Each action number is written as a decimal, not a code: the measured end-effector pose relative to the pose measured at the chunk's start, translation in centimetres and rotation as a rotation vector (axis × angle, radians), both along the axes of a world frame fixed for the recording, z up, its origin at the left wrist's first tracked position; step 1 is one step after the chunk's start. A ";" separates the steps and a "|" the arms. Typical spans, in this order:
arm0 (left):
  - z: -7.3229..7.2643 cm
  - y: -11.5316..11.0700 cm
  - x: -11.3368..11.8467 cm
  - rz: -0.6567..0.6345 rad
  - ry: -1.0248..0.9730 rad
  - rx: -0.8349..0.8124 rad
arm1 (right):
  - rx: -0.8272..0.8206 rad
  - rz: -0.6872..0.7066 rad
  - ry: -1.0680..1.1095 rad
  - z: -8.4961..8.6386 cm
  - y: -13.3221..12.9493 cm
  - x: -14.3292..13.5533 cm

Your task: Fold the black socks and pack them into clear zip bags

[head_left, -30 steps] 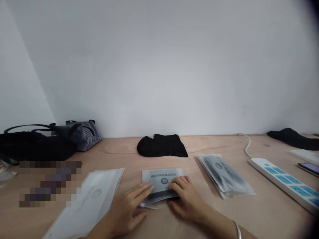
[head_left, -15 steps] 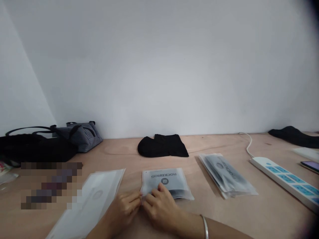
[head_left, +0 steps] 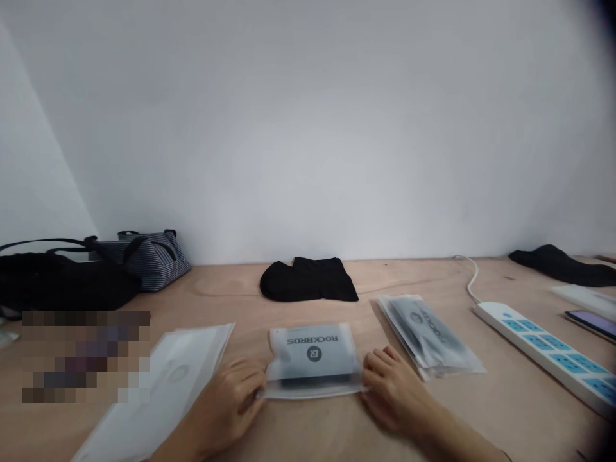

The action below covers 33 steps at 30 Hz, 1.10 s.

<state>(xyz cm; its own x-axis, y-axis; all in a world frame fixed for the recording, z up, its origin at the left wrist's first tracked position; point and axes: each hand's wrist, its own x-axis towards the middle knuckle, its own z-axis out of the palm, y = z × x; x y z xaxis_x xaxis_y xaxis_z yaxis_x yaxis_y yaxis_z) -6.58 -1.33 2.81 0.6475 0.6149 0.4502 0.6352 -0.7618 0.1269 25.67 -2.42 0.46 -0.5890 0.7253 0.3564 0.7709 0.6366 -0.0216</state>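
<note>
A frosted plastic pouch (head_left: 312,359) printed ROCKBROS lies flat on the wooden table in the middle, with something dark inside it. My left hand (head_left: 235,398) is closed on the pouch's near left corner. At the near right corner, my right hand (head_left: 392,391) pinches the edge with curled fingers. The pouch's near edge runs straight between both hands. Left of my left hand lies a stack of flat frosted pouches (head_left: 163,378), partly under my forearm.
Filled pouches (head_left: 428,333) lie to the right, beside a white power strip (head_left: 543,350) and a phone (head_left: 594,321). Black cloth pieces (head_left: 310,280) (head_left: 561,264) lie near the wall. A striped bag (head_left: 158,260) and black bag (head_left: 62,282) stand at the back left.
My right hand has moved right, from beside my left hand to the pouch's other near corner. The near edge is now in sight and straight. The whole view has shifted slightly.
</note>
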 end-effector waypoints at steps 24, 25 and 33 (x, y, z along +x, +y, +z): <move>-4.9 3.4 3.9 0.157 -0.216 -0.239 | -0.338 0.276 -0.096 1.1 4.4 -6.2; -5.1 3.7 3.7 0.203 -0.318 -0.255 | -0.297 0.244 -0.105 0.9 4.2 -6.5; -6.4 5.6 2.9 0.396 -0.761 -0.231 | 0.116 -0.083 -0.057 -0.7 3.4 -8.1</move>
<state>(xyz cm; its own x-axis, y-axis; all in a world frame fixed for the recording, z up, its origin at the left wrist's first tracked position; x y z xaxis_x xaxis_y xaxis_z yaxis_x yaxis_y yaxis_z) -3.67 4.29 -3.58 -0.0559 0.8592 0.5086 0.5277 -0.4070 0.7456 17.61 0.93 -0.23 -0.5501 0.7285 0.4083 0.8190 0.5662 0.0932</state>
